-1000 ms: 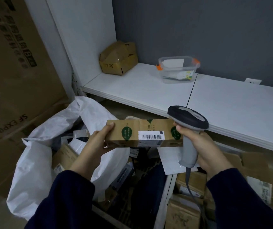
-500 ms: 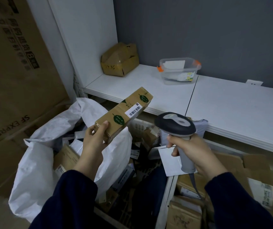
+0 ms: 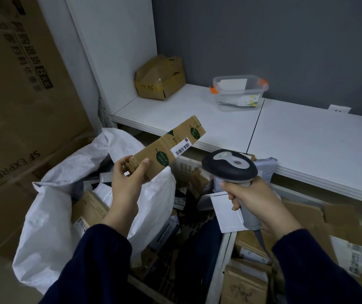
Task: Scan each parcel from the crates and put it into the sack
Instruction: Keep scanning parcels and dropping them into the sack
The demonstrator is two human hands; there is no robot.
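Observation:
My left hand point(image 3: 126, 183) grips one end of a long brown cardboard parcel point(image 3: 169, 148) with green leaf marks and a white barcode label. The parcel tilts up to the right above the open white sack point(image 3: 50, 207), which holds several parcels. My right hand point(image 3: 256, 202) is curled round the handle of a grey barcode scanner point(image 3: 230, 165), whose dark head sits just right of and below the parcel. Below both hands are white crates point(image 3: 221, 257) filled with cardboard boxes and mailers.
A low white shelf point(image 3: 307, 145) runs behind the crates, carrying a dented cardboard box point(image 3: 160, 81) and a clear plastic tub point(image 3: 239, 93) with orange clips. Large brown cartons point(image 3: 17, 106) stand at the left beside the sack.
The parcel has swung from level in front of the scanner to tilted up and leftward over the sack. The scanner has dropped lower and left, away from the parcel.

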